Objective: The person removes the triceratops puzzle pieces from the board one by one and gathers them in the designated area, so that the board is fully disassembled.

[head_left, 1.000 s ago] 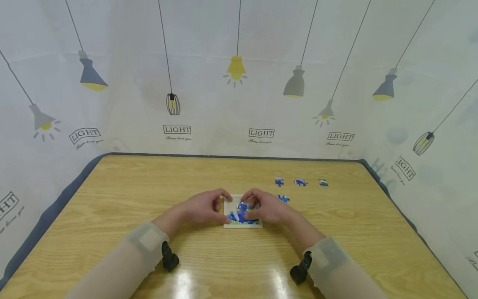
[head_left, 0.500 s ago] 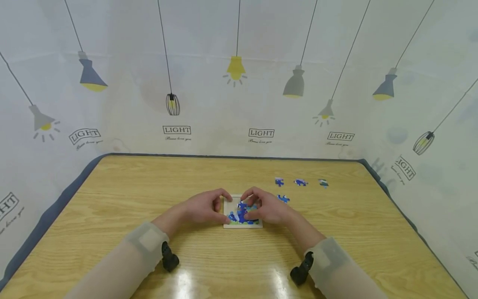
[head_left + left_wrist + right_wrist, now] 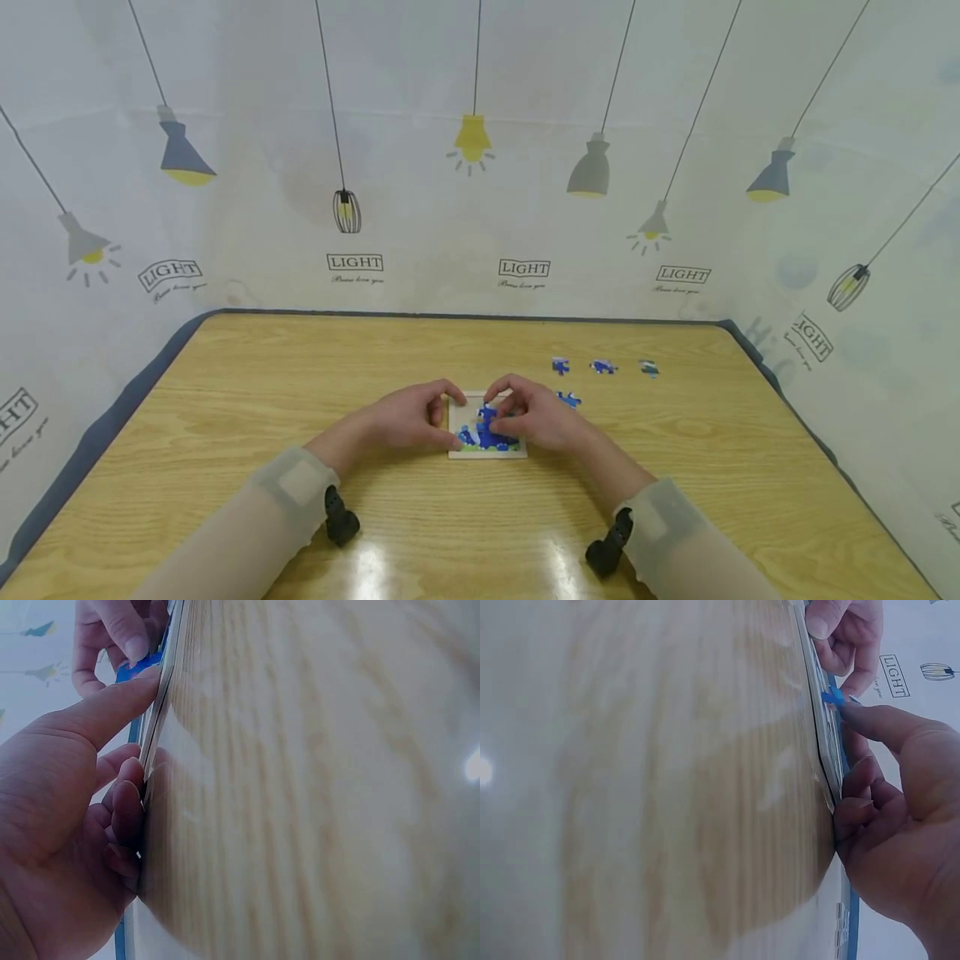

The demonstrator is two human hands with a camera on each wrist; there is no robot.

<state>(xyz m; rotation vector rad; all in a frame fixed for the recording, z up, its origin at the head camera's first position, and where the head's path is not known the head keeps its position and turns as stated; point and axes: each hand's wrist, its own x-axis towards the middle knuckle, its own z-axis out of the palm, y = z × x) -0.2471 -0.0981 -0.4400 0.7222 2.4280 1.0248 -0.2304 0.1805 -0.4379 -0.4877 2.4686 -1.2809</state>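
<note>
A small square puzzle tray (image 3: 487, 455) with a pale rim lies on the table, partly filled with a blue and green picture. My left hand (image 3: 412, 417) holds its left side, thumb at the near corner and forefinger at the far one. Over the tray's right half, my right hand (image 3: 543, 417) pinches a blue puzzle piece (image 3: 832, 697) between thumb and forefinger; the right wrist view shows it tilted above the rim. The tray's upper left is bare board (image 3: 461, 417). My right fingers hide part of its right side.
Beyond the right hand lie several loose puzzle pieces: one blue piece (image 3: 568, 399) close by, and a row with a blue piece (image 3: 560, 365), another blue piece (image 3: 603, 367) and a grey-green piece (image 3: 649, 367). A lamp-print curtain (image 3: 420, 283) stands behind the wooden table (image 3: 300, 358).
My right hand shifts very slightly over the tray, its thumb a little higher, and more blue shows under it. The left hand and the loose pieces stay where they were.
</note>
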